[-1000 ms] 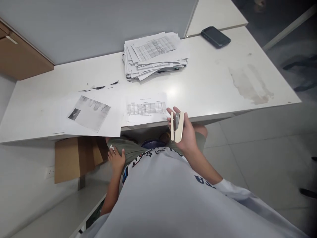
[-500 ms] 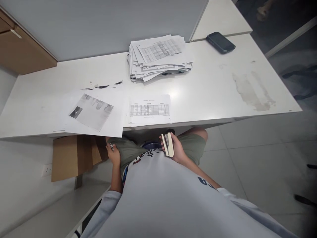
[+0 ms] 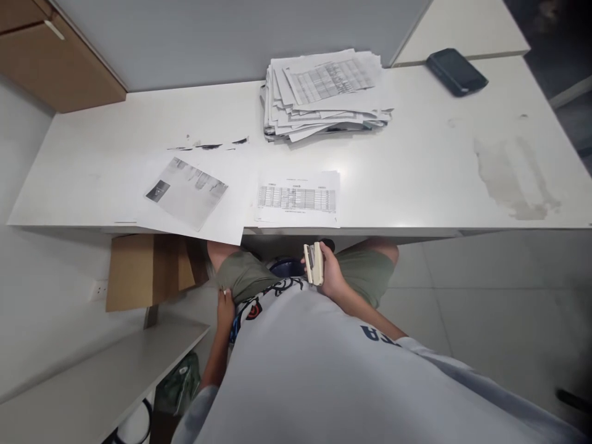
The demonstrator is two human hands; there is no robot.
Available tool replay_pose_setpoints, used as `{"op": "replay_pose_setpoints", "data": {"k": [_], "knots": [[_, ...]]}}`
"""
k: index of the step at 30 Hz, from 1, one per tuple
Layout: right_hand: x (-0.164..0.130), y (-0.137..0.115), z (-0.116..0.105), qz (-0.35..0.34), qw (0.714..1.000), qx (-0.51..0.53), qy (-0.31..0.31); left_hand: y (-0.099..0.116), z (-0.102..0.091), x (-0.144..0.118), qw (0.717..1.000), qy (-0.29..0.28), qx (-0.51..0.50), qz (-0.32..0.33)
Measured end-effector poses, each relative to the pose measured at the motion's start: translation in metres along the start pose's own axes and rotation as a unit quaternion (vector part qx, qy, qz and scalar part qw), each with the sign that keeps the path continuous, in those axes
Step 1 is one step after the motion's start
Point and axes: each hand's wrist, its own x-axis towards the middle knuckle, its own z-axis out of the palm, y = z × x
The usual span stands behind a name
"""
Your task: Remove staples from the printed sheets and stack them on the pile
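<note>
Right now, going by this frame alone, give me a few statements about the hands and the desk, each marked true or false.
1. The right hand holds a cream stapler below the desk edge. True.
2. The left hand rests on the stack of papers. False: it is down by the person's left thigh, off the desk.
3. A dark phone lies at the far right of the desk. True.
4. The stapler sits on the sheet with a printed table. False: that sheet lies bare near the desk's front edge.
</note>
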Motion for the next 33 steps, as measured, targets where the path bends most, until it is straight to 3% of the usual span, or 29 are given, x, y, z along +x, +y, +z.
{"op": "replay_pose_setpoints", "data": {"k": [2, 5, 6, 7, 8, 9, 10, 12, 14, 16, 18, 20, 25, 29, 33], "knots": [[0.001, 0.004, 0.005, -0.004, 1.000, -0.003, 0.001, 0.000, -0.014, -0.027, 0.999, -0.013, -0.023, 0.038], [0.003, 0.008, 0.014, -0.017, 1.000, 0.004, -0.004, 0.028, -0.069, -0.055, 0.986, -0.076, -0.058, 0.134], [0.003, 0.009, 0.017, -0.023, 1.000, 0.005, -0.006, 0.046, -0.093, -0.058, 0.978, -0.105, -0.065, 0.170], [0.003, 0.009, 0.021, -0.028, 1.000, 0.005, -0.007, 0.068, -0.117, -0.057, 0.950, -0.182, -0.070, 0.243], [0.003, 0.009, 0.024, -0.034, 0.999, 0.003, -0.008, 0.093, -0.138, -0.051, 0.924, -0.220, -0.061, 0.307], [0.003, 0.008, 0.026, -0.039, 0.999, 0.002, -0.010, 0.118, -0.153, -0.040, 0.907, -0.219, -0.041, 0.358], [0.002, 0.008, 0.029, -0.044, 0.999, 0.002, -0.013, 0.143, -0.162, -0.024, 0.900, -0.172, -0.015, 0.399], [0.000, 0.006, 0.032, -0.057, 0.998, 0.011, -0.019, 0.185, -0.158, 0.019, 0.896, -0.045, 0.040, 0.440], [-0.001, 0.003, 0.034, -0.073, 0.997, 0.030, -0.021, 0.210, -0.132, 0.063, 0.875, 0.033, 0.102, 0.471], [-0.003, 0.000, 0.035, -0.087, 0.995, 0.049, -0.025, 0.219, -0.103, 0.097, 0.848, 0.015, 0.149, 0.509], [-0.003, -0.002, 0.034, -0.100, 0.992, 0.063, -0.038, 0.218, -0.082, 0.112, 0.823, -0.002, 0.171, 0.541], [-0.003, -0.003, 0.034, -0.121, 0.988, 0.070, -0.062, 0.215, -0.073, 0.112, 0.803, 0.008, 0.170, 0.571], [-0.003, -0.004, 0.035, -0.146, 0.978, 0.049, -0.139, 0.220, -0.072, 0.092, 0.764, 0.037, 0.186, 0.616], [-0.003, -0.007, 0.032, -0.096, 0.980, 0.020, -0.174, 0.224, -0.068, 0.090, 0.764, 0.073, 0.212, 0.605], [-0.006, -0.010, 0.034, -0.165, 0.970, -0.002, -0.176, 0.219, -0.059, 0.092, 0.760, 0.091, 0.224, 0.604]]}}
